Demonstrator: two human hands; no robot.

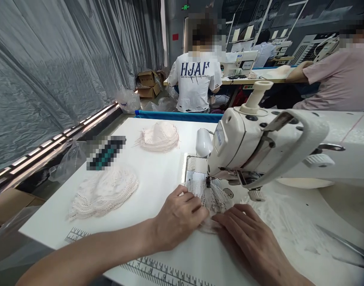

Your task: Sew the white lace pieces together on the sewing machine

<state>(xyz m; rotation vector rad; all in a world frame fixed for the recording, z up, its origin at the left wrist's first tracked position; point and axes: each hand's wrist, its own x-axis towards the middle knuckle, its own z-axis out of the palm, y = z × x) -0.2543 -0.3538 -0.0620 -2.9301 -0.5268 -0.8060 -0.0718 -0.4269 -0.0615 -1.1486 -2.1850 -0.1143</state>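
Silvery curtain is hanging upper left; lower centre, white lace is fanning ahead of me, folds running up to the presser foot. Left hand is curling on it, right hand is touching flatter, the 2 equally near; whether pinching, I can't tell.

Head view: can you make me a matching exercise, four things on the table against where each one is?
Things:
1. Lace stack
2. Pointed metal tool
3. Gathered lace piece
4. Pale stack with loose threads

Places:
A. At the presser foot of the sewing machine, with the left hand and right hand on it
B. Near the far edge of the table
C. Toward the table's left edge
D. On the right, by the picture's edge

Pairs: 1-C, 2-D, 3-A, 4-B
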